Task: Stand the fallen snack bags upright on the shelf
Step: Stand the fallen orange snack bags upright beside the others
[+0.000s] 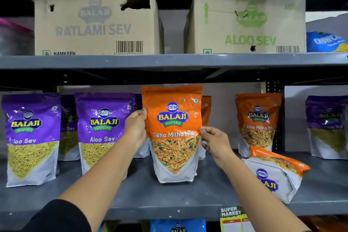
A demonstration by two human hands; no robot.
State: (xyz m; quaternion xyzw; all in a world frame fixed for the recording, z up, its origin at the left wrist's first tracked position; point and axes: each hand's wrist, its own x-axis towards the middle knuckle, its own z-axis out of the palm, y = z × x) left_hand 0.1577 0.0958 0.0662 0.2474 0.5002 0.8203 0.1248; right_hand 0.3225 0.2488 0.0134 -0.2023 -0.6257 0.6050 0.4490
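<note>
We hold an orange Tikha Mitha Mix bag (173, 133) upright on the grey shelf (143, 194), its white base resting on the shelf board near the front edge. Our left hand (134, 130) pinches the bag's left edge, thumb on the front just below the top seal, and our right hand (214, 140) pinches the right edge lower down, beside the printed name. The bag is glossy, orange on its upper half with a blue and yellow Balaji Wafers logo, then a clear window showing a mixed snack with green peas, ending in a white pointed bottom panel.

To the right, a fallen orange bag (275, 173) lies on its side on the same shelf, its white back and logo facing us, in front of a standing orange bag (258, 124). To the left stand two purple Aloo Sev bags (32, 137) (101, 133), with more purple bags behind them. Another purple bag (327, 126) stands at the far right. On the shelf above sit two cardboard boxes, Ratlami Sev (94, 22) and Aloo Sev (248, 24).
</note>
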